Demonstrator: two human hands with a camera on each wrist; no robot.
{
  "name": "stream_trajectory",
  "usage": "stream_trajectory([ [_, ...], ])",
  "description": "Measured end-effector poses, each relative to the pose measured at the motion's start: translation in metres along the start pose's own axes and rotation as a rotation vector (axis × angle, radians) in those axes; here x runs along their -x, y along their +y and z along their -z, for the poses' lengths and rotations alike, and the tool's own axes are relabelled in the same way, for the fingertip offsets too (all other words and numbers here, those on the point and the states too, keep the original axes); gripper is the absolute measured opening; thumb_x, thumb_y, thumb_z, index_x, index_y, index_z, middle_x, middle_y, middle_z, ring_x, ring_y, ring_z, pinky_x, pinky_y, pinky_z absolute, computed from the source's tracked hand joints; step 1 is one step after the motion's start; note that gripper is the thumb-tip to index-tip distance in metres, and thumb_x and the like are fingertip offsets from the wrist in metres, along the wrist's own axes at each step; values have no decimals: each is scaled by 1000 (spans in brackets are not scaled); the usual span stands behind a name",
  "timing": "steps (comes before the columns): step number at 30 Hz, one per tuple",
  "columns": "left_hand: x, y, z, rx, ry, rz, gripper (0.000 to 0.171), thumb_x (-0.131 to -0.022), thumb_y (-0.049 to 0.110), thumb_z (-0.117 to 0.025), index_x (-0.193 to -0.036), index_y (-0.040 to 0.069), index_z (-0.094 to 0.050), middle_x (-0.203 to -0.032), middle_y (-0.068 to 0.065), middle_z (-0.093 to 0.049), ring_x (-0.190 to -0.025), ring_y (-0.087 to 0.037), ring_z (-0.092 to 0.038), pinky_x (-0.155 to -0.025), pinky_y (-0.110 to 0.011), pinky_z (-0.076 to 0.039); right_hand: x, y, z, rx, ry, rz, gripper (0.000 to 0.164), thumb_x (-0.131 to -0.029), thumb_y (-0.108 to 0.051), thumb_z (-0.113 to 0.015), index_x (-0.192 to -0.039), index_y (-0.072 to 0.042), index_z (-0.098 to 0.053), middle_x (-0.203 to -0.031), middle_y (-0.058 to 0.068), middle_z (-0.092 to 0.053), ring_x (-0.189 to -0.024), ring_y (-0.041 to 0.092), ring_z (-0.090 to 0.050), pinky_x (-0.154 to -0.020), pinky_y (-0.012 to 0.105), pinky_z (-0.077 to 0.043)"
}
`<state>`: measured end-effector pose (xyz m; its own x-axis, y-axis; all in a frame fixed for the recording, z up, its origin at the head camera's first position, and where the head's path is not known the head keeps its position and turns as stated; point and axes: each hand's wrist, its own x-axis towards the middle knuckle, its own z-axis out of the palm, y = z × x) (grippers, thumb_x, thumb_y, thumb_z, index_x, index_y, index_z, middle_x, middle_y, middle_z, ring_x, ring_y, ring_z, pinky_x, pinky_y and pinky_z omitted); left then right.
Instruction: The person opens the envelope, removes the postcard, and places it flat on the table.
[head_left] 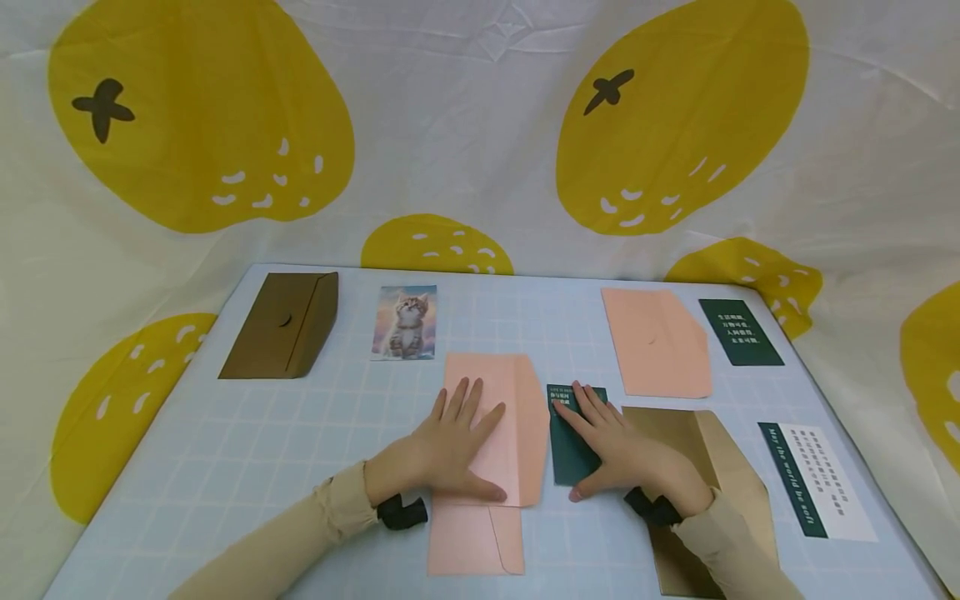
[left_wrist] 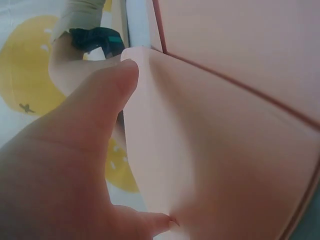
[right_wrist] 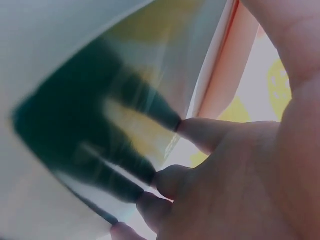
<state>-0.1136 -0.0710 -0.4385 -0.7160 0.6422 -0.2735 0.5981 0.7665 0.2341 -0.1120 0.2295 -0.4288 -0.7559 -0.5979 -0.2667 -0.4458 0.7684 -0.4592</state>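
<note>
My left hand (head_left: 456, 446) rests with spread fingers on a pink envelope (head_left: 498, 375), whose flap is unfolded toward the right. Part of a second pink envelope (head_left: 468, 542) shows below it. In the left wrist view, the thumb and a fingertip touch the pink paper (left_wrist: 210, 130). To the right, my right hand (head_left: 626, 454) lies spread with its fingertips on a dark green card (head_left: 567, 454) bearing white print. The green card (right_wrist: 65, 120) looks glossy in the right wrist view, and the fingertips meet its surface.
A brown envelope (head_left: 738, 467) lies partly under the right forearm. Farther right are a white-and-green card (head_left: 817, 483), another green card (head_left: 741, 333) and a pink envelope (head_left: 660, 346). At the back left are a closed brown envelope (head_left: 273, 325) and a kitten card (head_left: 405, 323).
</note>
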Motion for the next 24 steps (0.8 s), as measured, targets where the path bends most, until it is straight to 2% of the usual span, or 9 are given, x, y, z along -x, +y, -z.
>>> stream_trajectory([
  [10,-23,-17,10,19,-26,18,111,-80,82,-51,-161,16,-12,-162,-25,10,-148,-43,13,-114,-63,-1,-20,8,13,5,-34,-21,119,-72,-51,-85,-158,-5,-18,-162,28,5,-148,47,3,-114,65,-8],
  [17,-38,-25,15,33,-19,60,110,-81,81,-51,-161,17,-13,-162,-24,10,-148,-42,13,-116,-61,0,-37,10,25,-19,-60,-32,118,-74,-47,-85,-158,-2,-16,-161,30,7,-147,48,6,-113,66,-6],
  [24,-52,-29,23,22,-25,98,108,-82,80,-52,-161,16,-14,-163,-24,9,-148,-42,12,-116,-61,0,-51,19,35,-34,-85,-45,118,-75,-46,-84,-159,-4,-13,-161,28,11,-147,46,10,-113,66,-3],
])
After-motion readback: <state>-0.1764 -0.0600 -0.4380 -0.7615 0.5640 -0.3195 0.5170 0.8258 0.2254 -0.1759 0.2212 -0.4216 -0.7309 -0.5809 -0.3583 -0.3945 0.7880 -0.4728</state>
